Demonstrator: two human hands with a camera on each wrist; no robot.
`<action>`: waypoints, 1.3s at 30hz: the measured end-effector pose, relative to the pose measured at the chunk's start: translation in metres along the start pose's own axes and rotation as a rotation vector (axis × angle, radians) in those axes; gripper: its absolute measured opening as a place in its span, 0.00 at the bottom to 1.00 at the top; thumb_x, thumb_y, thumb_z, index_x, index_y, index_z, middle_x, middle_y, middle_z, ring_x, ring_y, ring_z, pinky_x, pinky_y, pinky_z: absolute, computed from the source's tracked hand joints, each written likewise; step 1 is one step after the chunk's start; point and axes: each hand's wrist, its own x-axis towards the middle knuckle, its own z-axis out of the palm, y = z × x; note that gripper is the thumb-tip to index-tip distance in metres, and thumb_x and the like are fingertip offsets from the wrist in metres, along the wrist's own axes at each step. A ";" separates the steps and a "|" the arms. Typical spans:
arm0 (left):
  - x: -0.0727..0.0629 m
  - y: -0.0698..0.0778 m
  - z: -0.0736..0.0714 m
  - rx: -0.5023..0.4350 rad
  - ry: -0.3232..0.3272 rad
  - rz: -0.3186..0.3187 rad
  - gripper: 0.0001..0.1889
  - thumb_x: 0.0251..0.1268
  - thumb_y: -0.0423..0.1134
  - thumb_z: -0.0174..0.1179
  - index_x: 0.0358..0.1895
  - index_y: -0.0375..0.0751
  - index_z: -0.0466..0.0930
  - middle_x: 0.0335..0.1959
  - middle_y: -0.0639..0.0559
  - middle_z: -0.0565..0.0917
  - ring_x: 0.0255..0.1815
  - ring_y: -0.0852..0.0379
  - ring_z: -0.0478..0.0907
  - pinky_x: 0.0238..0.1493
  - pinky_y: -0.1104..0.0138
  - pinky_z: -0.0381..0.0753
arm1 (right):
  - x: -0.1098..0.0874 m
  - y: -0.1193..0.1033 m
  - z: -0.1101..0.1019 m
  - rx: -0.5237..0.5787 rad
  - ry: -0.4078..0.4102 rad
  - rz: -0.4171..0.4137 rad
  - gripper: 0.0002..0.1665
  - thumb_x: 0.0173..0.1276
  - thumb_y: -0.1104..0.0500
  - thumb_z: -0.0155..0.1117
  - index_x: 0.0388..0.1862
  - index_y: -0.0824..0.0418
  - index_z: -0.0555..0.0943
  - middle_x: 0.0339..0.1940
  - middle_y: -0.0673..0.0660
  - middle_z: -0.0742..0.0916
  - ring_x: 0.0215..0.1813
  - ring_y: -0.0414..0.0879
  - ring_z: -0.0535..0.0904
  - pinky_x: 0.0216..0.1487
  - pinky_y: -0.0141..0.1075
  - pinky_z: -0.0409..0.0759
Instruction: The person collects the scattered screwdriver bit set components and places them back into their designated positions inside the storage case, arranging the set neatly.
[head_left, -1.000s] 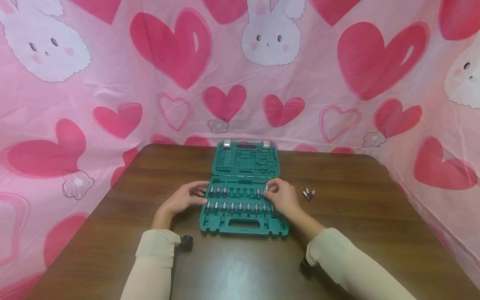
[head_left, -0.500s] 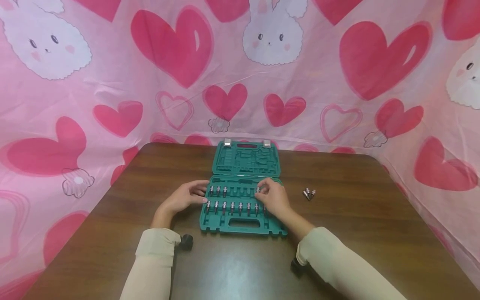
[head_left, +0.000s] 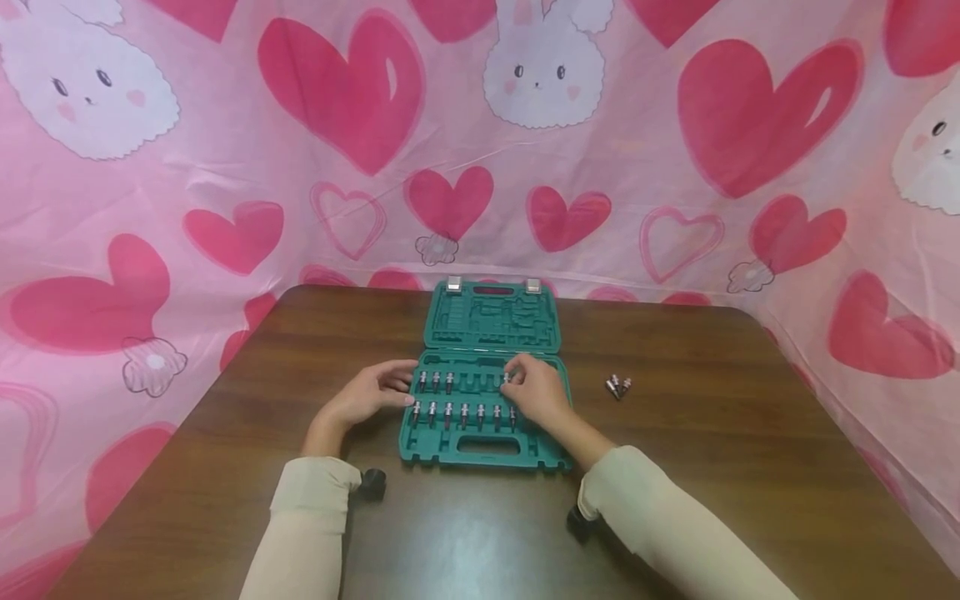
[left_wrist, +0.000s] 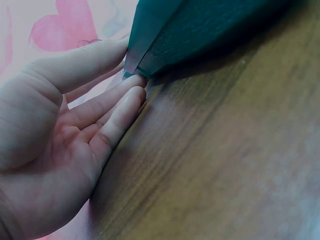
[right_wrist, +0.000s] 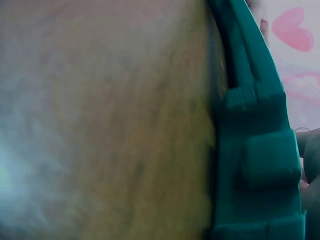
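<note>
An open green plastic case point(head_left: 540, 454) lies on the table, with two rows of silver bit sockets point(head_left: 465, 415) standing in its base. My right hand point(head_left: 542, 393) reaches over the back row and pinches one bit socket point(head_left: 506, 378) between thumb and fingers. It hides the right end of that row. At the case's left side, my left hand point(head_left: 365, 395) touches the edge with its fingers extended. The left wrist view shows the thumb point(left_wrist: 90, 62) against the case wall point(left_wrist: 165, 30). In the right wrist view the case edge point(right_wrist: 265, 160) covers most of the hand.
The lid point(head_left: 491, 321) lies back behind the base, its moulded recesses bare and two latches at its far edge. To the right, several loose bit sockets point(head_left: 618, 387) lie on the wooden table point(head_left: 712, 433). A pink heart-patterned cloth point(head_left: 450, 108) hangs behind.
My right hand has moved left along the back row, from its right end towards the middle, and now pinches a bit socket there. My left hand has stayed at the case edge.
</note>
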 end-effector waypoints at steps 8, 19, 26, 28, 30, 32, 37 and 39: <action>0.000 0.000 0.000 0.003 -0.001 0.011 0.32 0.62 0.41 0.67 0.69 0.41 0.68 0.55 0.42 0.79 0.54 0.44 0.76 0.58 0.48 0.72 | 0.006 0.004 -0.001 -0.070 -0.023 -0.005 0.10 0.61 0.53 0.72 0.39 0.53 0.82 0.21 0.47 0.79 0.25 0.42 0.74 0.28 0.39 0.72; 0.000 0.001 0.000 -0.007 -0.004 0.014 0.32 0.61 0.41 0.68 0.69 0.41 0.69 0.55 0.42 0.79 0.55 0.44 0.75 0.58 0.48 0.72 | 0.013 0.010 -0.003 -0.136 -0.018 -0.052 0.05 0.66 0.49 0.68 0.35 0.48 0.85 0.18 0.46 0.78 0.23 0.42 0.72 0.24 0.39 0.69; -0.001 -0.001 0.000 0.001 -0.010 0.015 0.33 0.61 0.41 0.67 0.69 0.40 0.68 0.56 0.41 0.79 0.55 0.43 0.75 0.58 0.47 0.72 | 0.016 0.009 -0.005 -0.154 -0.058 -0.019 0.06 0.65 0.47 0.68 0.35 0.47 0.87 0.20 0.46 0.79 0.25 0.43 0.72 0.26 0.39 0.68; -0.001 -0.001 0.000 0.002 -0.005 0.003 0.33 0.61 0.41 0.68 0.69 0.42 0.69 0.55 0.43 0.79 0.55 0.45 0.75 0.58 0.48 0.72 | 0.017 0.010 -0.005 -0.160 -0.062 -0.022 0.06 0.65 0.47 0.68 0.35 0.47 0.87 0.21 0.45 0.80 0.26 0.43 0.73 0.27 0.39 0.69; -0.001 0.000 0.000 0.004 -0.003 -0.001 0.32 0.61 0.41 0.68 0.69 0.42 0.69 0.55 0.44 0.79 0.55 0.45 0.76 0.58 0.49 0.72 | 0.017 0.010 -0.005 -0.166 -0.066 -0.030 0.06 0.65 0.47 0.68 0.35 0.46 0.87 0.22 0.43 0.81 0.27 0.42 0.74 0.29 0.39 0.70; -0.001 0.001 0.000 -0.002 0.001 -0.007 0.32 0.60 0.40 0.68 0.69 0.43 0.69 0.55 0.44 0.79 0.54 0.46 0.76 0.58 0.49 0.72 | 0.018 0.010 -0.005 -0.178 -0.068 -0.043 0.06 0.65 0.47 0.68 0.34 0.46 0.87 0.23 0.42 0.81 0.28 0.41 0.74 0.30 0.40 0.71; -0.001 0.001 0.000 -0.014 0.000 -0.010 0.32 0.60 0.40 0.69 0.68 0.45 0.70 0.55 0.45 0.79 0.54 0.46 0.76 0.58 0.49 0.73 | 0.019 0.009 -0.006 -0.200 -0.075 -0.050 0.05 0.65 0.48 0.67 0.32 0.45 0.86 0.22 0.42 0.80 0.28 0.40 0.74 0.31 0.40 0.71; -0.001 0.001 0.000 -0.012 -0.002 -0.009 0.32 0.60 0.40 0.68 0.68 0.45 0.70 0.55 0.45 0.79 0.54 0.46 0.76 0.58 0.49 0.73 | 0.019 0.008 -0.006 -0.195 -0.077 -0.036 0.05 0.65 0.47 0.68 0.31 0.45 0.85 0.21 0.43 0.79 0.27 0.41 0.74 0.31 0.40 0.70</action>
